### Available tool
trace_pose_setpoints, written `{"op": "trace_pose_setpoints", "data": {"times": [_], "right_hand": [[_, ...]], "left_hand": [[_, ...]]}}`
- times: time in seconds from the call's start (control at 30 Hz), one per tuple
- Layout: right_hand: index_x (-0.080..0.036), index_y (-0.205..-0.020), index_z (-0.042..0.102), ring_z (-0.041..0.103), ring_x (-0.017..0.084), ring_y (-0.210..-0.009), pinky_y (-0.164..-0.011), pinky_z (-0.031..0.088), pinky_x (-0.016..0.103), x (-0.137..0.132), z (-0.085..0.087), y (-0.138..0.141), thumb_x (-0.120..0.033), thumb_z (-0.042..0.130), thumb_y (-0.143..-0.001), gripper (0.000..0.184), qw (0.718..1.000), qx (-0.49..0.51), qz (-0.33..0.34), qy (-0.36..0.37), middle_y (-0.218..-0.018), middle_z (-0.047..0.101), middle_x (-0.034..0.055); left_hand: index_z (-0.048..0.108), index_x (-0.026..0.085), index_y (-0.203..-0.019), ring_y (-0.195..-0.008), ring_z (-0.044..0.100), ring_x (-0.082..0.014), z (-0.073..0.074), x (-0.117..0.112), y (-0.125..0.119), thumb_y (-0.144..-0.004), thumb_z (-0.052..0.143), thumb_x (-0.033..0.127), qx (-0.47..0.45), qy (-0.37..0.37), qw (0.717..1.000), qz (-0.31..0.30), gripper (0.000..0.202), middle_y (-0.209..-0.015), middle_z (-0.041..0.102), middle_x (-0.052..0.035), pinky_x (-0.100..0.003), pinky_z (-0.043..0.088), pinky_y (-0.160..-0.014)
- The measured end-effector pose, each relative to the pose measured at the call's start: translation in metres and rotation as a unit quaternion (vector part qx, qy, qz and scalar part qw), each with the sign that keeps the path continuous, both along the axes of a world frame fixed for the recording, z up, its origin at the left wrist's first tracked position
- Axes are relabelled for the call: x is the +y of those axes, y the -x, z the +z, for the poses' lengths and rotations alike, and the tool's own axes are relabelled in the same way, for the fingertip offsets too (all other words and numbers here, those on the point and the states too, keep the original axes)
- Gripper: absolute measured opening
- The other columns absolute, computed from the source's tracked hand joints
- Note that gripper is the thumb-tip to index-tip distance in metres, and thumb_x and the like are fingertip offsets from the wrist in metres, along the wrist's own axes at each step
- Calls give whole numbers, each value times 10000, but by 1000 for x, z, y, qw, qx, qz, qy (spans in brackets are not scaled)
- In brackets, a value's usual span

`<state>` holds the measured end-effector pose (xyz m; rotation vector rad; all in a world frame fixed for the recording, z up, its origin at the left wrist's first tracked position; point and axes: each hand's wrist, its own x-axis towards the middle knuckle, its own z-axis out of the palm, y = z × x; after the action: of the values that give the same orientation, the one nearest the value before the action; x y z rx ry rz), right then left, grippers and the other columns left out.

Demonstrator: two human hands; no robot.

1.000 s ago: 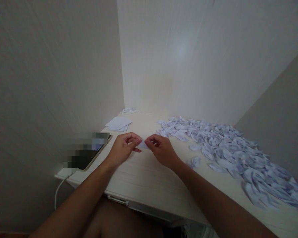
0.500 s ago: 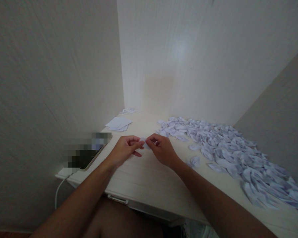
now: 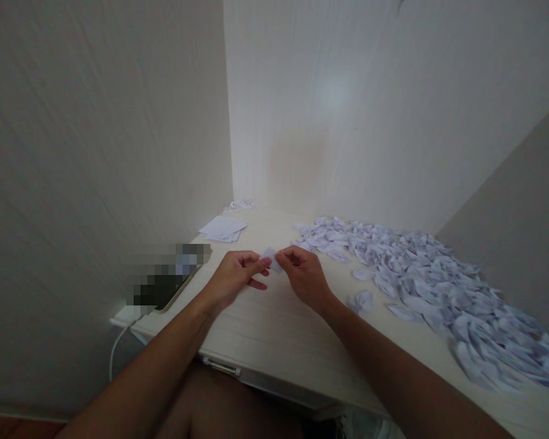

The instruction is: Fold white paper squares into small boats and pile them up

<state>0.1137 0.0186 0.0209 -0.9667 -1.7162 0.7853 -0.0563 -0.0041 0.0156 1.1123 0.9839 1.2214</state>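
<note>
Between my two hands is a small piece of white paper [image 3: 269, 253], held just above the table. My left hand [image 3: 240, 271] pinches its left side between thumb and index finger, with the lower fingers loosely apart. On the right side, my right hand [image 3: 302, 271] grips the paper's edge in a pinch of thumb and fingertips. Part of the paper is hidden behind the fingers. A large pile of small folded white papers [image 3: 407, 274] spreads to the right of my right hand, and a folded paper piece [image 3: 361, 300] lies apart from it, nearer my right forearm.
A stack of flat white paper sheets [image 3: 223, 227] lies at the back left of the white table [image 3: 274, 341]. White scraps [image 3: 242, 205] sit in the far corner. A phone-like device [image 3: 178, 283], partly blurred, rests at the left edge near a white cable [image 3: 114, 350]. Walls enclose the table.
The paper between my fingers has turned, and more of it shows above my fingertips. Both hands keep their pinch. The whole view has shifted slightly.
</note>
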Motion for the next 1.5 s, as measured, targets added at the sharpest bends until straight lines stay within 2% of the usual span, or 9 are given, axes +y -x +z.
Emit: {"op": "trace_pose_setpoints", "data": {"times": [0.2,0.33,0.67,1.03,1.13,1.23,1.3,1.4,1.5], "right_hand": [[-187,-740,696,618,146,-695,-670,475,270,-4,2,4,-317,624,-853,187,998,62,15,27,-741,697,16],[-189,-724,696,596,143,-669,-655,474,273,-6,1,7,-352,647,-834,203,990,121,12,74,-713,678,7],[-197,-757,720,562,135,-670,-696,440,298,-7,-5,10,-411,698,-775,216,961,202,8,190,-736,658,5],[-170,-711,722,569,128,-631,-639,430,287,-6,-3,8,-414,723,-746,247,950,204,26,237,-697,653,17],[-170,-698,728,573,127,-604,-594,428,270,-5,-2,6,-393,720,-753,230,957,192,10,218,-669,660,19],[-185,-720,756,591,140,-588,-568,446,270,-5,-1,4,-381,704,-783,213,980,140,-21,138,-664,693,28],[-202,-757,779,629,157,-610,-587,483,282,-7,0,4,-365,688,-811,194,993,84,-43,69,-703,731,35],[-242,-875,796,708,197,-744,-644,547,307,-11,0,6,-345,671,-842,166,999,27,-37,-2,-873,781,40],[-267,-953,789,732,220,-877,-665,581,314,-15,0,7,-354,684,-846,174,999,14,-6,-29,-1015,778,41]], "left_hand": [[684,120,-732,-679,628,-142,-4,1,0,-711,815,410,8,-28,999,-33,319,-740,694,-64,-254,593,-543],[683,128,-786,-723,638,-167,-5,1,-3,-734,787,437,24,-45,998,-44,331,-765,692,-64,-294,611,-550],[667,128,-745,-703,645,-172,-2,0,-7,-758,732,479,98,-52,992,-54,357,-761,693,-77,-264,577,-498],[667,127,-693,-556,573,-122,1,-1,-4,-741,729,534,116,-83,987,-69,414,-657,634,-39,-211,504,-411],[664,127,-690,-515,557,-107,0,0,-4,-740,741,528,119,-76,989,-49,411,-651,634,-31,-199,487,-379],[651,139,-762,-500,575,-114,0,1,-4,-693,805,472,78,-76,993,51,374,-644,633,-2,-204,495,-365],[661,141,-859,-593,656,-147,0,2,-3,-675,837,419,24,-77,992,99,378,-703,681,-13,-254,584,-480],[689,123,-996,-783,726,-201,1,2,-3,-685,845,383,-42,-59,994,84,434,-851,750,-77,-352,637,-712],[699,110,-1042,-845,733,-228,2,1,-2,-653,871,354,-68,-50,994,73,490,-929,765,-110,-398,629,-783]]}}
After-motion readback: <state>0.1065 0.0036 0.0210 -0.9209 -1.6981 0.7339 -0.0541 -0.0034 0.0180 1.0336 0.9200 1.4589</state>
